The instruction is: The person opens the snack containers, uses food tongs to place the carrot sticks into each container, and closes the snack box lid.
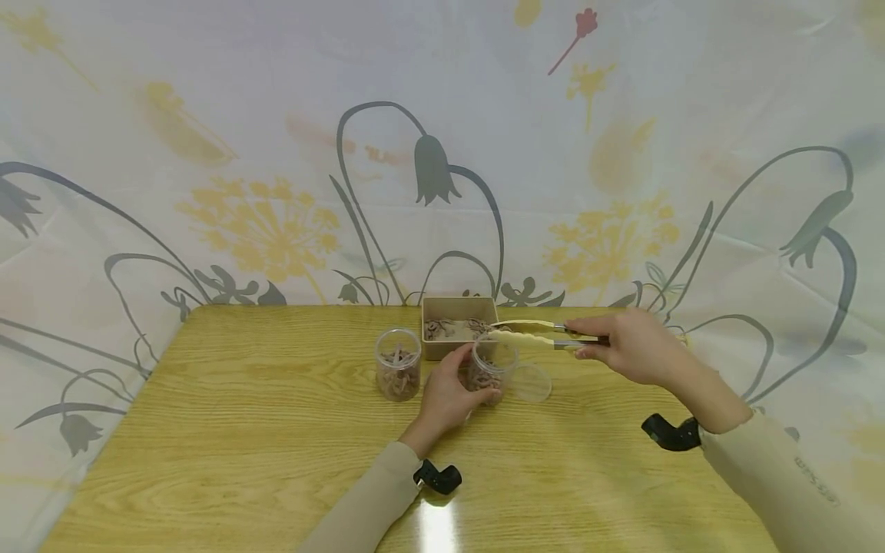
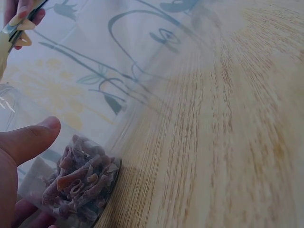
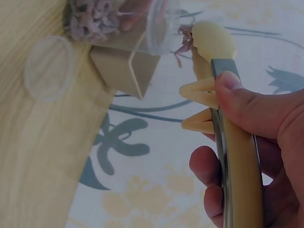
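Observation:
My left hand (image 1: 449, 395) grips a clear plastic jar (image 1: 492, 375) partly filled with purplish-brown curled strips (image 2: 83, 178); its thumb lies along the jar's side in the left wrist view. In my right hand (image 1: 639, 349) is a pair of tongs (image 1: 532, 338) with cream scalloped tips and metal arms. Some strips (image 3: 185, 42) are caught at the tong tips, just outside the jar's mouth in the right wrist view. Behind the held jar stands a beige rectangular bin (image 1: 442, 351) with more strips inside. The jar partly hides the bin's front right corner.
Left of the bin, a second open clear jar (image 1: 399, 365) holds similar strips. A round transparent lid (image 1: 532, 382) lies flat to the right of the held jar. The wood-grain table (image 1: 263, 430) ends at a flower-patterned backdrop (image 1: 442, 230) behind the bin.

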A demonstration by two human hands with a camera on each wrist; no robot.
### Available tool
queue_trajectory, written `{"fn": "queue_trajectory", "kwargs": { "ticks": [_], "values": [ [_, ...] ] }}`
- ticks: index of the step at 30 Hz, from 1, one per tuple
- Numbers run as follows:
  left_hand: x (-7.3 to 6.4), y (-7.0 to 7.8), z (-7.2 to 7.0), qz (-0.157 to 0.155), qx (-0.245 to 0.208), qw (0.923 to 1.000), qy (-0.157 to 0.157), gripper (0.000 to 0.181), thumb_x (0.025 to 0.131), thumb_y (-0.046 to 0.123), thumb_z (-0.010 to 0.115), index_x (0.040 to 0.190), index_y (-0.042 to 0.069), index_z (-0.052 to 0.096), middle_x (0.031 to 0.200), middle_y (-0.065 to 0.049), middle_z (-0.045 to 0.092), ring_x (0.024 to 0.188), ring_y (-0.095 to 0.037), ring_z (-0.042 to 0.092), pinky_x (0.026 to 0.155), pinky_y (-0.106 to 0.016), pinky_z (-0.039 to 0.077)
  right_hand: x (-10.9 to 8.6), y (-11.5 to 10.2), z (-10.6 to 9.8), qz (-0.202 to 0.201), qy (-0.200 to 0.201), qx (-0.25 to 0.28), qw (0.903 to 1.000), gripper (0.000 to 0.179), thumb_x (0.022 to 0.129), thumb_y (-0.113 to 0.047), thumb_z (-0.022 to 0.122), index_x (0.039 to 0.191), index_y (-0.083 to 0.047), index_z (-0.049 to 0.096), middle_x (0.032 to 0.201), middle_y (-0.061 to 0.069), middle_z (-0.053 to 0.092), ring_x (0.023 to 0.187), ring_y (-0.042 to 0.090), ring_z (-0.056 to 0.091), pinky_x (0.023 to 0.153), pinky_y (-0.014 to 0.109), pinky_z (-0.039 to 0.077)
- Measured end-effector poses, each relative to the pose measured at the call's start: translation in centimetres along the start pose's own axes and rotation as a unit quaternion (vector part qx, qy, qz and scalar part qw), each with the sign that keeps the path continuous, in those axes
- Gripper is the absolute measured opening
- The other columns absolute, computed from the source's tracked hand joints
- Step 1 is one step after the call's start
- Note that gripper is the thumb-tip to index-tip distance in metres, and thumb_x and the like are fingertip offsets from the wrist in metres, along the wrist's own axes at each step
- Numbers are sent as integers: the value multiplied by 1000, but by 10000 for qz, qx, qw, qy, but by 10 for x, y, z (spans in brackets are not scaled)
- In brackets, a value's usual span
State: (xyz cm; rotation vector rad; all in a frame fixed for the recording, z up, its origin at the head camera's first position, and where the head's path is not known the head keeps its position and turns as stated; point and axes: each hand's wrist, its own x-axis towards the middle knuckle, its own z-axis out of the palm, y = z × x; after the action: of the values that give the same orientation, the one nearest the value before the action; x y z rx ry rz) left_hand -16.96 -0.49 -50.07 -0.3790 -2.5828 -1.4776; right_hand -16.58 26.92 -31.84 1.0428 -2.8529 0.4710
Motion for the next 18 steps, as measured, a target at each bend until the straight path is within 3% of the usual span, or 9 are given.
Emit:
{"fn": "queue_trajectory", "kwargs": {
  "ticks": [4, 8, 18],
  "values": [
    [-1, 0, 1, -43, 35, 10000, -25, 85, 74, 39, 89, 145, 14, 50, 127, -4, 61, 114, -22, 59, 89, -41, 51, -7, 1, 12, -110, 149, -29, 9998, 41, 85, -15, 79, 123, -2, 70, 106, 14, 74, 56, -5, 57, 47, 22, 40],
    [-1, 1, 0, -73, 28, 10000, -46, 85, 75, 39, 89, 146, 14, 50, 127, -5, 61, 115, -23, 58, 91, -41, 51, -11, 1, 21, -84, 50, 84, 9999, 41, 85, -14, 79, 124, 0, 70, 108, 15, 73, 54, -7, 53, 48, 23, 40],
    [0, -1, 0, -32, -40, 10000, -28, 86, 74, 39, 90, 146, 14, 49, 127, -5, 61, 114, -23, 58, 90, -42, 51, -13, 2, 28, 294, -211, 221, 9991, 45, 89, -19, 76, 130, -3, 66, 110, 15, 73, 49, -3, 46, 47, 24, 38]
  ]
}}
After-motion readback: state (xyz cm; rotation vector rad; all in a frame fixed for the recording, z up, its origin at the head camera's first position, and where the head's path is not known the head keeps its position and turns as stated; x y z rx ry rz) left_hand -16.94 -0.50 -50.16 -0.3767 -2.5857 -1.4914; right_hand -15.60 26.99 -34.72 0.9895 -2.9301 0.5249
